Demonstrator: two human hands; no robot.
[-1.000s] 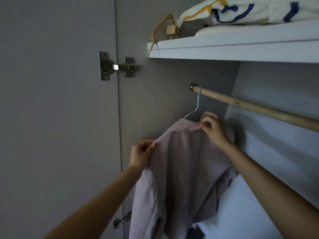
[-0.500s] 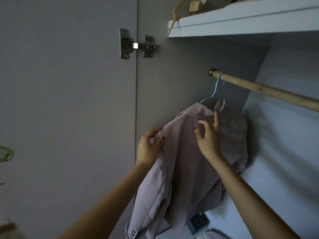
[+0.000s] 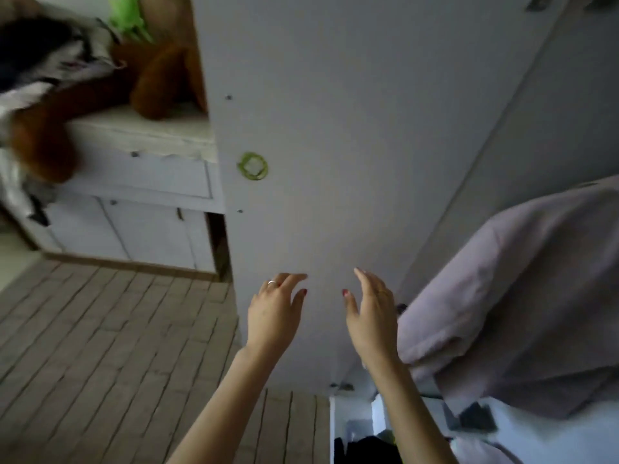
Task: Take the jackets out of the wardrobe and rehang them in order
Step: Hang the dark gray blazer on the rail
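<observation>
Both hands empty, fingers spread: left hand (image 3: 273, 311), right hand (image 3: 370, 316), beside lilac jacket (image 3: 522, 289); risk: jacket, hanger unseen, slips off crooked

worn on the head, only one view. looks forward and steeply down along both forearms, tilted to one side, so that the open wardrobe door (image 3: 335, 145) leans across the middle. close to the left hand (image 3: 273, 314) and the right hand (image 3: 370, 316), both low in the centre of the frame. takes in the wooden floor (image 3: 100, 346) at lower left, the hanging jacket (image 3: 519, 296) at the right edge. blurred toward the upper left corner.
</observation>
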